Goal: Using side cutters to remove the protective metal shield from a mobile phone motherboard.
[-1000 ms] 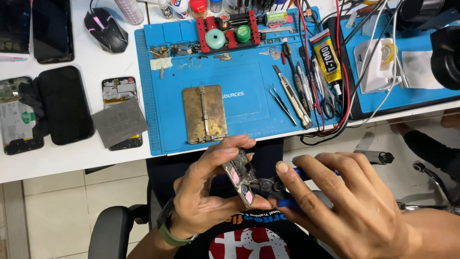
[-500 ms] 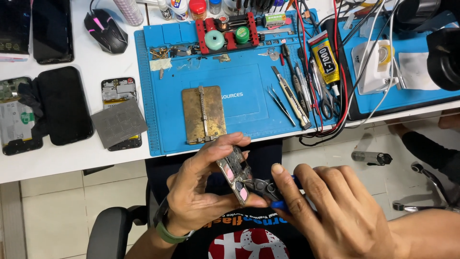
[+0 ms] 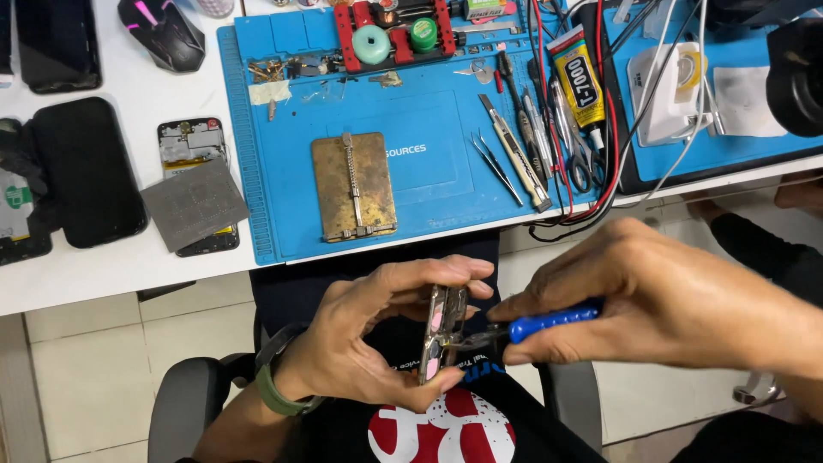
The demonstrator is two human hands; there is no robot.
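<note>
My left hand [image 3: 364, 339] grips a small opened phone body [image 3: 441, 336], held on edge over my lap, with pink patches showing on its inner side. My right hand [image 3: 660, 300] holds a blue-handled screwdriver [image 3: 549, 320] whose metal tip touches the phone's inner side near its lower half. Both hands are below the table's front edge, above my dark shirt. A green band sits on my left wrist.
A blue work mat [image 3: 429, 129] on the white table [image 3: 111, 266] carries a brass holder plate [image 3: 353, 187], tweezers [image 3: 495, 165], a knife, a glue tube [image 3: 579, 75] and a red clamp [image 3: 394, 34]. Phones and a grey stencil [image 3: 194, 204] lie left; a mouse [image 3: 163, 33] sits behind.
The phone body has turned from face-up to on edge in my left hand. My right hand has closed round the blue screwdriver and brought its tip against the phone.
</note>
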